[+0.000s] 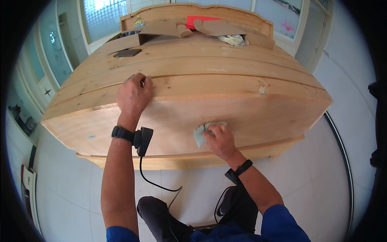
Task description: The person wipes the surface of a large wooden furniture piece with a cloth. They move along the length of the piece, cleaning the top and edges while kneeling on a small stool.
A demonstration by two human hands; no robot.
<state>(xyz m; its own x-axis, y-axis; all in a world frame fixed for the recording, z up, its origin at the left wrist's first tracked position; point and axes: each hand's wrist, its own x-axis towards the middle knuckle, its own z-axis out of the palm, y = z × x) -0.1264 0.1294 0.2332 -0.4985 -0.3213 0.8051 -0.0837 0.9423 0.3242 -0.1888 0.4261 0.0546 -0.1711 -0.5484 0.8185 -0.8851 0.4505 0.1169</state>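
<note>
A large pale wooden bed frame with a plank top stands before me, its flat end panel facing me. My right hand presses a crumpled light green cloth against this panel, a little right of the middle. Curled into a loose fist, my left hand rests at the panel's upper edge, and nothing shows in its fingers. Black straps with small devices are worn on both wrists; the left device trails a black cable.
On the planks lie a dark flat object, opened cardboard, a red item, a crumpled pale bundle and a bottle with yellow contents. Behind them rises a headboard. A lower wooden rail juts towards me above the tiled floor.
</note>
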